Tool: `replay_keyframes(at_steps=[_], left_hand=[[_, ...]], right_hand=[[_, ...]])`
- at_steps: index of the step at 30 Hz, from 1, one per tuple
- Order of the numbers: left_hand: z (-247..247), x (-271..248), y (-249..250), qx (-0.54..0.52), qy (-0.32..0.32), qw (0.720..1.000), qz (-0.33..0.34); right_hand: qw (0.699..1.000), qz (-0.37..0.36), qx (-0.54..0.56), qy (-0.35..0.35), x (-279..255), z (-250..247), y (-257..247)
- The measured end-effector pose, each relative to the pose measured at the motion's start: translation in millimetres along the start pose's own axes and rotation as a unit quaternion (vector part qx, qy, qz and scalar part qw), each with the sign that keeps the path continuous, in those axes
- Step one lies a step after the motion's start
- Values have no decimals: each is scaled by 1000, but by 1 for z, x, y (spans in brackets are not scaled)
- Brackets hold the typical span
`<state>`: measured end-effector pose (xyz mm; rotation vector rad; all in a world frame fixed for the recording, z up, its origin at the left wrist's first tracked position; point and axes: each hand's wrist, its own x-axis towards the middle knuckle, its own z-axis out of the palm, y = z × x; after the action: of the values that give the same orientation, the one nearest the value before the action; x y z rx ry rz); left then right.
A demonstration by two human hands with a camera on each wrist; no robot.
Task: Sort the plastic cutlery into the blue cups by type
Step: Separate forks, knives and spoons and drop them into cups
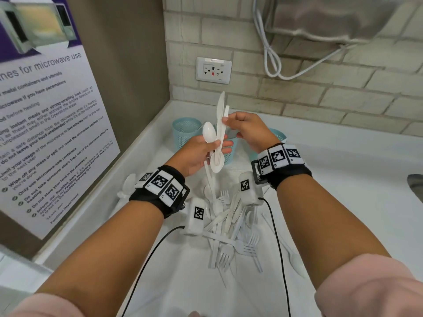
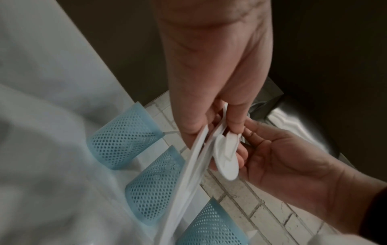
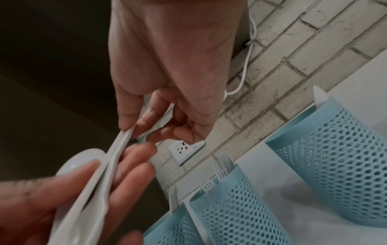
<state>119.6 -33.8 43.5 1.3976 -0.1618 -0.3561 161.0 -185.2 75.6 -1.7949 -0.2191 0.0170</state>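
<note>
Bundle of white plastic cutlery (image 1: pixel 218 136) held upright above the blue cups (image 1: pixel 185 131), long axis 12 to 6 o'clock, one spoon bowl up, one down. Pinched low in left hand (image 1: pixel 196 154), pinched near the top by right hand (image 1: pixel 248 131). Right wrist view alone showing fork tines in the middle cup (image 3: pixel 236 203). Loose pile (image 1: pixel 231 227) at 6 o'clock, partly hidden by wrist cameras.
</note>
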Motion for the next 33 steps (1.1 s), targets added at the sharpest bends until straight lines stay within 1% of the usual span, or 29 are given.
replay_keyframes(at_steps=[2, 4, 8, 10, 12, 15, 17, 18, 20, 22, 24, 25, 26, 28, 29, 31, 33], left_hand=[[1, -1, 4, 34, 2, 999, 0], [2, -1, 5, 48, 8, 999, -1], [2, 0, 4, 4, 34, 999, -6], [1, 0, 4, -25, 55, 998, -6], [-1, 1, 2, -37, 81, 996, 0], [-7, 4, -2, -46, 131, 990, 2], [-11, 4, -4, -52, 160, 986, 3], [-12, 5, -4, -52, 172, 984, 6], [-14, 6, -6, -41, 188, 981, 12], [-14, 7, -8, -15, 188, 982, 12], [-12, 9, -11, 1, 182, 983, 10], [-11, 8, -11, 0, 183, 983, 10], [-11, 8, -10, -7, 190, 982, 13], [-12, 8, -9, -31, 213, 976, 21], [-14, 9, -9, -37, 219, 975, 24], [-12, 10, -9, -15, 214, 976, 23], [-5, 12, -11, 34, 196, 980, 15]], right_hand=[[999, 2, 22, 40, 2, -3, -2], [994, 5, 72, 83, 4, -6, -2], [981, -2, 129, 146, 2, -11, -2], [975, 0, 152, 159, 2, -14, 2], [975, 10, 162, 150, 0, -19, 8], [982, 47, 157, 89, -8, -30, 18], [986, 93, 138, 12, -13, -39, 24], [986, 124, 110, -34, -16, -42, 26], [975, 183, 29, -124, -20, -42, 29], [953, 221, -44, -204, -22, -35, 31], [934, 240, -89, -250, -24, -27, 30], [932, 247, -90, -251, -24, -23, 31], [934, 255, -76, -236, -24, -22, 31], [948, 263, -30, -178, -23, -22, 35], [957, 255, -4, -139, -22, -22, 38], [974, 212, 46, -63, -19, -21, 42], [985, 157, 69, -26, -19, -14, 40]])
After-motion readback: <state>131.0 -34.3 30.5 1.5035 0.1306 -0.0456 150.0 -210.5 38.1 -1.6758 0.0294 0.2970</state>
